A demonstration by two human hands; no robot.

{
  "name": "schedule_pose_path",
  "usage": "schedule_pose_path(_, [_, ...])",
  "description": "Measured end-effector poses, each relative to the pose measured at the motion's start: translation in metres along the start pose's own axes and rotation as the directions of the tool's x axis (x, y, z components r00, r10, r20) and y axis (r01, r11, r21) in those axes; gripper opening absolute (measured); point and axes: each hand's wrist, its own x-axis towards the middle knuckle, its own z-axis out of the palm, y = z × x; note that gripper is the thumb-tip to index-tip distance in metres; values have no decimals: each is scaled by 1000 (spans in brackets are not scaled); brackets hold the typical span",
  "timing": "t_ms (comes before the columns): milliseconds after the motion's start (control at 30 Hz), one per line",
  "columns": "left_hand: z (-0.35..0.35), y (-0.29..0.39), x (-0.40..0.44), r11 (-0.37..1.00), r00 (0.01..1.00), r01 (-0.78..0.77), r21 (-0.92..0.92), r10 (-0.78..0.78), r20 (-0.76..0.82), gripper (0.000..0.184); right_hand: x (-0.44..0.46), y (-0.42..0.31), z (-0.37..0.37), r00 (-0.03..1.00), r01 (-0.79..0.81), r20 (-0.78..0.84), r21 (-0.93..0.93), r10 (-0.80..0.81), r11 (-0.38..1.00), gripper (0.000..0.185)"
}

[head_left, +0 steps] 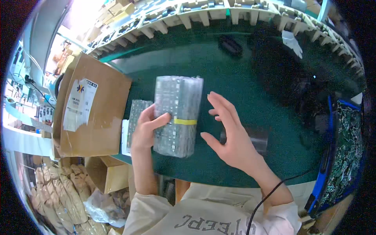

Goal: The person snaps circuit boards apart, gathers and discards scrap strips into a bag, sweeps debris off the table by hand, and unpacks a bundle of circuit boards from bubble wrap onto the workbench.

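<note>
My left hand [147,127] is closed around the left side of a stack of clear plastic strips or trays [176,139], with its thumb lying across the front. A yellow band [185,122] runs across the stack, which stands roughly upright above the green table. To the right of the stack, my right hand [233,141] is open, fingers apart, not touching it. Another clear plastic piece [139,107] sits behind my left hand, beside the cardboard box. A dark, shiny object [258,140], partly covered by my right hand, lies on the table; its kind is unclear.
A cardboard box [98,105] with a label stands at left on the green mat [176,51]. At right is a blue-edged rack [327,168] with green circuit boards. Farther back lie a small black object [230,46] and a white glove [292,42]. A cable [284,181] crosses my right arm.
</note>
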Motion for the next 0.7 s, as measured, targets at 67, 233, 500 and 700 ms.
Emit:
schedule_pose_path(67, [13,-8,22,988,997,-40,-149,49,58,41,17,3,-6,995,95,41,-67,-93,993,50])
schedule_pose_path(233, [30,6,52,940,969,138,-312,-63,238,42,40,1,-28,972,192,181,-259,-148,947,49])
schedule_pose_path(500, [20,10,89,989,933,95,-114,-49,356,48,53,22,-29,938,193,336,-307,-84,932,23])
schedule_pose_path(700, [43,-9,76,1000,982,-25,12,23,189,54,51,35,-18,943,100,333,-275,-3,956,13])
